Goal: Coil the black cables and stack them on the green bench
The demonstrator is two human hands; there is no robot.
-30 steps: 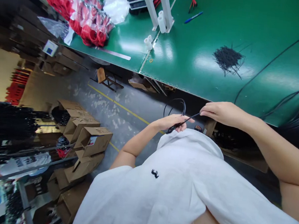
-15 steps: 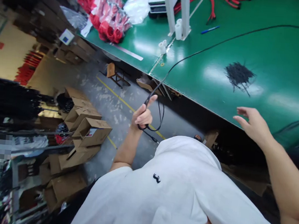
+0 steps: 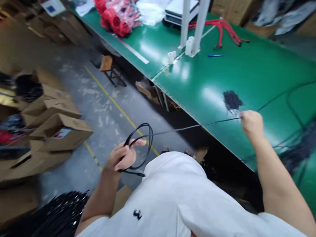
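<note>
My left hand [image 3: 123, 156] is closed on a coiled loop of thin black cable [image 3: 141, 146], held out over the floor in front of my white shirt. From the loop the cable runs taut to the right, up to my right hand [image 3: 251, 123], which pinches it above the green table [image 3: 261, 76]. A small heap of black twist ties [image 3: 232, 100] lies on the table just left of my right hand. More black cable trails across the table to the right.
Red cable bundles in bags [image 3: 115, 7] sit at the table's far left, with a scale [image 3: 181, 10], white posts [image 3: 192, 22], loose red cables [image 3: 223, 28] and a blue pen [image 3: 215, 55]. Cardboard boxes [image 3: 55, 124] stand on the floor left. Black cables [image 3: 55, 216] pile below.
My right hand has gone from open in the air to pinching the cable over the table. My left hand has dropped lower with the coil, and the cable is now stretched taut between both hands.
</note>
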